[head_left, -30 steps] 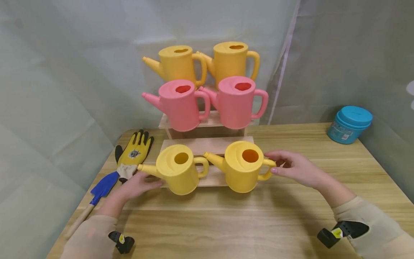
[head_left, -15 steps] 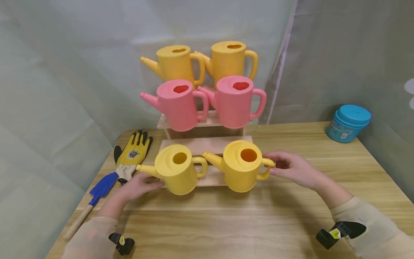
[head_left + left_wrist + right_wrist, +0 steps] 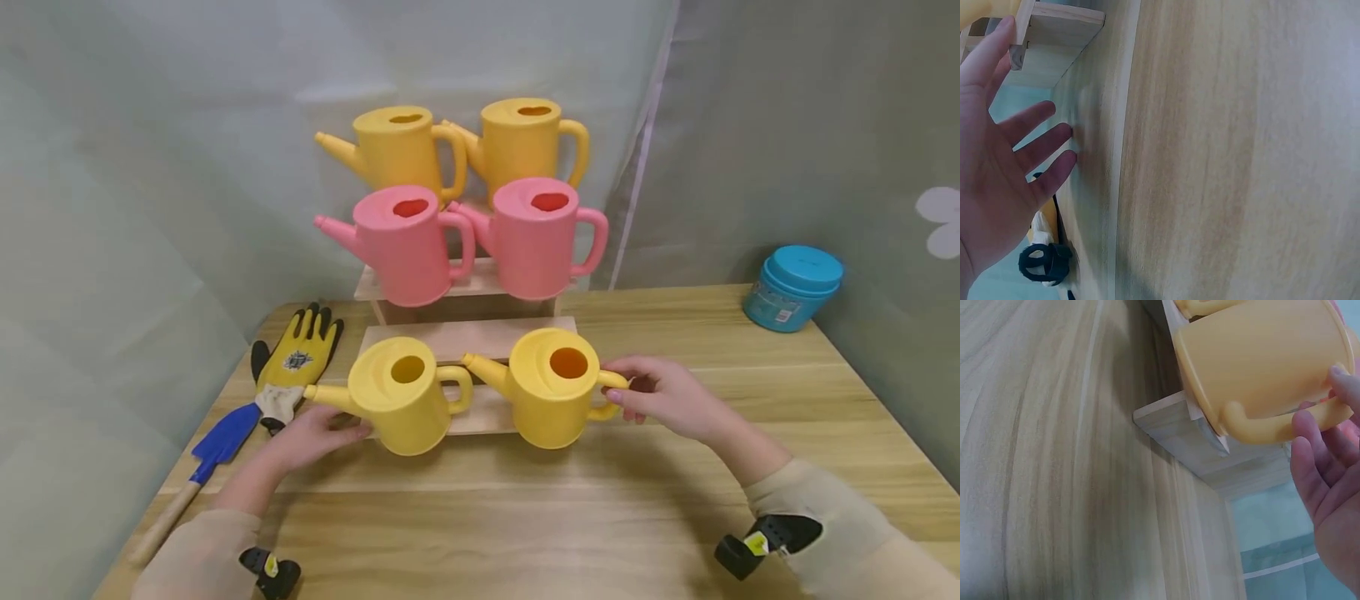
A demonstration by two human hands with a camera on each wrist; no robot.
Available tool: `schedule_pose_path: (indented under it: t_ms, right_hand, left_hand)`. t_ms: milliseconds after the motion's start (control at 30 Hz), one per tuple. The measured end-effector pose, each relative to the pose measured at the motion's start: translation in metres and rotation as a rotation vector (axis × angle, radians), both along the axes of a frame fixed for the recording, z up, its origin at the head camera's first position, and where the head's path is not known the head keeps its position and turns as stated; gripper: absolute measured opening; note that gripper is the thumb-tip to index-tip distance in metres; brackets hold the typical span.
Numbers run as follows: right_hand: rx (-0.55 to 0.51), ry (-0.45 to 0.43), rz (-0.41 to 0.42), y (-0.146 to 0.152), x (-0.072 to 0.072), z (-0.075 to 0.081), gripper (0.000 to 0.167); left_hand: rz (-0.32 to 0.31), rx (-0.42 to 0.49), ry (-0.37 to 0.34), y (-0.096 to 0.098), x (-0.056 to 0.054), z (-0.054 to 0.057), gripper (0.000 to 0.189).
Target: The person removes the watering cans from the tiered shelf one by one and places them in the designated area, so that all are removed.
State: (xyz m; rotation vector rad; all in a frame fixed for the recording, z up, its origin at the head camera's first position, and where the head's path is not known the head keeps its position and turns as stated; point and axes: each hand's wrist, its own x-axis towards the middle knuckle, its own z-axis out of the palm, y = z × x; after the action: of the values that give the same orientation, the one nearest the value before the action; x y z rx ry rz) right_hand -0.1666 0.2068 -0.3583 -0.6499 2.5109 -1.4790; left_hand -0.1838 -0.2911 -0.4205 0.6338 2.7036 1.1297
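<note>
Two yellow watering cans stand side by side on the lowest step of a wooden tiered stand (image 3: 465, 340), spouts to the left. My right hand (image 3: 660, 396) holds the handle of the right yellow watering can (image 3: 551, 412). In the right wrist view, its thumb (image 3: 1342, 384) lies at the top of the handle and fingers curl round it from below. My left hand (image 3: 318, 435) is by the stand's left end, under the spout of the left yellow watering can (image 3: 408, 417). The left wrist view has its thumb (image 3: 1002, 34) at the step's edge, other fingers spread loosely.
Two pink watering cans (image 3: 408, 258) occupy a higher step, with two orange-yellow watering cans (image 3: 397, 154) behind them. Left of the stand lie a yellow-black glove (image 3: 303, 354) and a blue trowel (image 3: 225, 437). A blue lidded jar (image 3: 795, 287) stands at the back right.
The head view has shifted, so everything sits slightly further left. The right hand's fingers have come further round the can's handle. The cans keep their places on the stand.
</note>
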Motion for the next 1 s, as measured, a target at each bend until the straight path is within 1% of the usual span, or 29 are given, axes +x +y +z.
schedule_pose_path:
  t_ms: [100, 300, 433, 533, 600, 800, 900, 1000]
  right_hand:
    - [-0.025, 0.042, -0.016, -0.005, -0.001, -0.003, 0.031]
    - [-0.020, 0.141, -0.077, -0.007, 0.000, -0.006, 0.028]
    - [0.035, 0.263, -0.090, -0.006, 0.002, -0.009, 0.026]
    - [0.082, 0.355, -0.101, -0.005, 0.004, -0.011, 0.026]
    - [0.098, 0.397, -0.112, -0.004, 0.005, -0.012, 0.026]
    - [0.090, 0.447, -0.143, -0.001, 0.007, -0.015, 0.027]
    - [0.085, 0.455, -0.159, 0.002, 0.009, -0.014, 0.027]
    - [0.080, 0.448, -0.180, 0.008, 0.011, -0.012, 0.026]
  left_hand:
    - [0.026, -0.024, -0.008, -0.005, 0.003, 0.002, 0.044]
    - [0.045, -0.005, -0.053, -0.004, 0.000, 0.003, 0.048]
    - [0.045, 0.008, -0.077, -0.003, 0.000, 0.002, 0.048]
    - [0.033, 0.024, -0.072, -0.002, 0.001, 0.001, 0.046]
    - [0.032, 0.032, -0.068, -0.002, 0.001, 0.000, 0.044]
    - [0.047, 0.018, -0.093, -0.001, 0.003, 0.001, 0.048]
    - [0.054, 0.009, -0.098, -0.001, 0.004, 0.002, 0.049]
    - [0.054, 0.008, -0.087, -0.001, 0.002, 0.001, 0.049]
